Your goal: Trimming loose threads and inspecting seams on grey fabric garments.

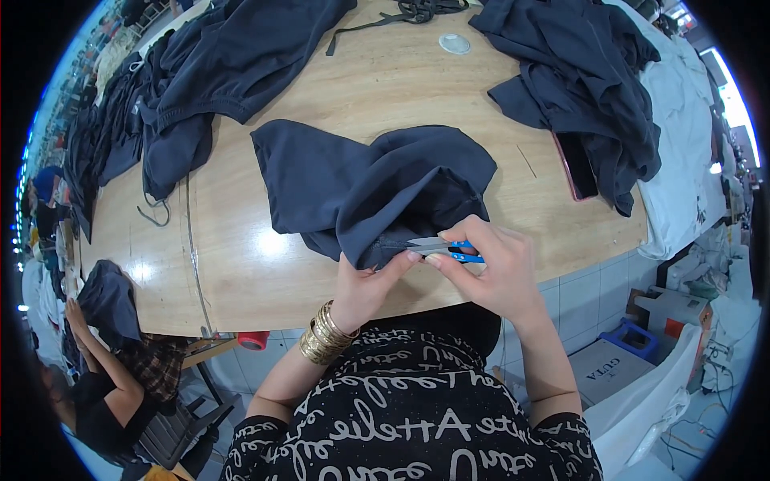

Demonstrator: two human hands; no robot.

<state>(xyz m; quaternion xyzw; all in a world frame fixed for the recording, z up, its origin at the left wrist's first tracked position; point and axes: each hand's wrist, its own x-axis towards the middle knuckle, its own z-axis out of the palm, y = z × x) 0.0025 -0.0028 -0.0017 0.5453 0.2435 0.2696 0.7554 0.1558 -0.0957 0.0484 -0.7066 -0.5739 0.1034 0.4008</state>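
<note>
A dark navy garment (321, 172) lies bunched on the wooden table in front of me, its edge pulled toward me. My left hand (367, 290) pinches that near edge, thumb on top and the other fingers underneath, mostly hidden by the cloth. Gold bangles circle my left wrist. My right hand (499, 264) is closed around blue-handled thread snips (464, 250), with the grey blades pointing left against the cloth beside my left thumb. Whether the blade tips touch a thread is too small to tell.
More dark garments (577, 80) lie at the right, partly over a phone (576, 164), and at the far left (241, 64). Dark cords (417, 11) and a round clear disc (455, 43) sit at the back. A co-worker (112, 401) sits lower left; a box (613, 369) stands lower right.
</note>
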